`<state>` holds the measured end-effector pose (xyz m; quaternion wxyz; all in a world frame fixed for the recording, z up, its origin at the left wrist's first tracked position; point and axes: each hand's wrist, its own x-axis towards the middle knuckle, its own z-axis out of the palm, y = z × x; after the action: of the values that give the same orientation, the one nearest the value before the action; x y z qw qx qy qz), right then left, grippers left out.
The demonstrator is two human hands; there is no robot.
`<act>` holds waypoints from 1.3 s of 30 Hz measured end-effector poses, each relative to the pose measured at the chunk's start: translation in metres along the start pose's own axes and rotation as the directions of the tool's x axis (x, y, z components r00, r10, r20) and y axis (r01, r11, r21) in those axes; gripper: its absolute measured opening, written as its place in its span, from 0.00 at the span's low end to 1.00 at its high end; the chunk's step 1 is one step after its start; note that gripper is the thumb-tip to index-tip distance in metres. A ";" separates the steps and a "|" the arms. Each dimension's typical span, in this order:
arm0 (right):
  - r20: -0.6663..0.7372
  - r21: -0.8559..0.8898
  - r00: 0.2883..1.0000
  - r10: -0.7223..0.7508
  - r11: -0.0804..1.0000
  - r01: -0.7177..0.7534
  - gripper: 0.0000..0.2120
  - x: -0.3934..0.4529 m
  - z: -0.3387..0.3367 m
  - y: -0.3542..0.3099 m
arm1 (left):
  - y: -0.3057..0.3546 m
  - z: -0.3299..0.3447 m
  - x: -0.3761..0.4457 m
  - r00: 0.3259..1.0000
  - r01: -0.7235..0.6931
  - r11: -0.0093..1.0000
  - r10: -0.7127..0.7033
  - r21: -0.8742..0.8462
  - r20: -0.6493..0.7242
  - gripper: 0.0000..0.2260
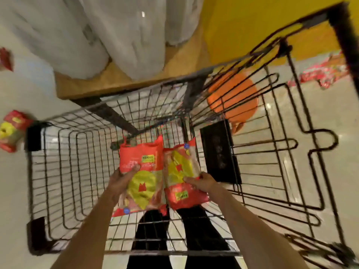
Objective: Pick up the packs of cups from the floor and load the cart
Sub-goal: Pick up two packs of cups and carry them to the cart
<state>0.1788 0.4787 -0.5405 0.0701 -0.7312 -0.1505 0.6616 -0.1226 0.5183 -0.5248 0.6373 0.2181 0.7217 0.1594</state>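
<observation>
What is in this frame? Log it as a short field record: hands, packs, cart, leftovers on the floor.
left hand: grips the left pack of cups
right hand: grips the right pack of cups
packs held: two, side by side, above the cart basket
cart: wire basket, no pack lying in it that can be seen
floor, left: one more pack beside the cart
floor, upper right: red packaging, too blurred to count
beyond cart: wooden platform with white wrapped rolls
</observation>
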 end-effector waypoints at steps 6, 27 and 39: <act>-0.077 0.052 0.996 0.035 0.998 -0.031 0.18 0.056 0.015 0.018 | -0.053 -0.007 0.046 0.989 0.141 0.990 -0.142 -0.022 -0.052 0.41; -0.125 0.071 0.986 -0.108 0.991 0.117 0.28 0.097 0.021 0.048 | -0.062 0.002 0.083 0.993 0.011 0.999 -0.006 0.047 -0.115 0.29; -0.110 -0.027 0.988 -0.109 0.994 0.106 0.23 0.094 0.020 0.049 | -0.056 -0.007 0.078 0.994 0.096 0.944 -0.107 0.317 0.017 0.27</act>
<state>0.1733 0.4596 -0.6470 0.1060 -0.7585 -0.1926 0.6135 -0.1434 0.5111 -0.6186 0.6140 0.2822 0.7371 0.0053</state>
